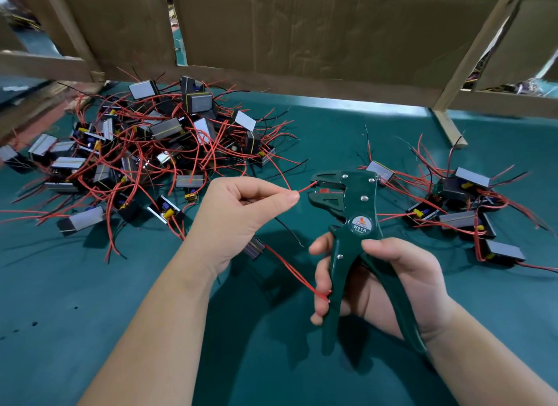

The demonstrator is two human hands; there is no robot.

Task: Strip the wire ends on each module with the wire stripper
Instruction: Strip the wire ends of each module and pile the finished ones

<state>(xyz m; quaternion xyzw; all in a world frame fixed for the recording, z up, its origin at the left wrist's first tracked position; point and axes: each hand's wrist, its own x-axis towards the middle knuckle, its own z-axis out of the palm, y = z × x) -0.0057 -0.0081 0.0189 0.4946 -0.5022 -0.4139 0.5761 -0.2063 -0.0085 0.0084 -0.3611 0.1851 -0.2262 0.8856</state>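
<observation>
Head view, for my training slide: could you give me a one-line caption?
Left hand pinches a red wire, its end at the green wire stripper gripped by the right hand.

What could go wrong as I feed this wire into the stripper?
The left hand pinches the red wire close to its tip, near the open jaws of the wire stripper; squeezing could nip a fingertip. Other red leads of the module reach the right hand by the handle and may snag when it closes.
</observation>
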